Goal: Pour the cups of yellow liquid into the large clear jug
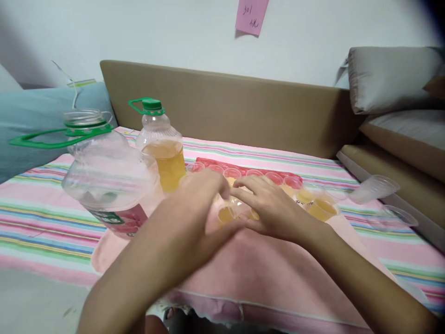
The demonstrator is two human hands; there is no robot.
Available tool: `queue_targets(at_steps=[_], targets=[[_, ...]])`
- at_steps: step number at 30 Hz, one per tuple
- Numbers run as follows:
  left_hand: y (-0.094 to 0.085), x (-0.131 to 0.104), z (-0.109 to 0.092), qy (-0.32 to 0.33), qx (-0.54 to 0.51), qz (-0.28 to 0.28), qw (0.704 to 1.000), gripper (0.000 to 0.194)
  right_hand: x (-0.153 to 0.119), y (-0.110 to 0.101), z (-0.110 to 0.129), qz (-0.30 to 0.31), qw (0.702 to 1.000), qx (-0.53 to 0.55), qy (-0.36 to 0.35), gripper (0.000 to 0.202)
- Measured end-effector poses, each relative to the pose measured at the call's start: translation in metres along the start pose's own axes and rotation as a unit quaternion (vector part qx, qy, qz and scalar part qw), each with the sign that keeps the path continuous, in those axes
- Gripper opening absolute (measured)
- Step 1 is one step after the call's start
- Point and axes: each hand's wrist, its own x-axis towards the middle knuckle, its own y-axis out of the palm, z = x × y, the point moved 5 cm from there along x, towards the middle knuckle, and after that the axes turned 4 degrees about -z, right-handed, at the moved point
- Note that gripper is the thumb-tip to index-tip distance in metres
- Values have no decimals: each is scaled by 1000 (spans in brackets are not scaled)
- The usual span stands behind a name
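L hand [201, 199] & R hand [262, 199] half-open, curved abt yellow-liq. cup [225, 215], can't tell if gripped; capped btl [167, 157] 10 o'clock.

Your left hand [198, 199] and right hand [266, 202] bare, slim fingers, narrow wrists. Your forearms [351, 269] bare too, slender, smooth in outline, widening toward elbows. Left hand's outline softened by blur. Dark material [205, 324] low in view, too unclear to call your clothing.
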Motion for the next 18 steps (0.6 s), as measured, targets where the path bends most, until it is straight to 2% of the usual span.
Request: queue_targets(at_steps=[2,4,6,8,13,18], targets=[[-5,13,26,-8,21,-40,999,58,-1,-4,1,-1,1000,6,5,49],[11,19,47,-23,0,2,1000,78,-1,-6,3,5,1000,3,6,49],[28,23,56,-22,-34,24,999,80,0,-8,4,6,1000,-6,7,47],[38,26,54,-9,-67,29,997,80,0,-8,4,6,1000,-9,7,51],[44,34,44,1,-102,44,994,77,1,-1,6,18,1000,1,-12,51],[50,35,49,6,-123,53,991,71,6,4,8,30,999,-16,-25,51]])
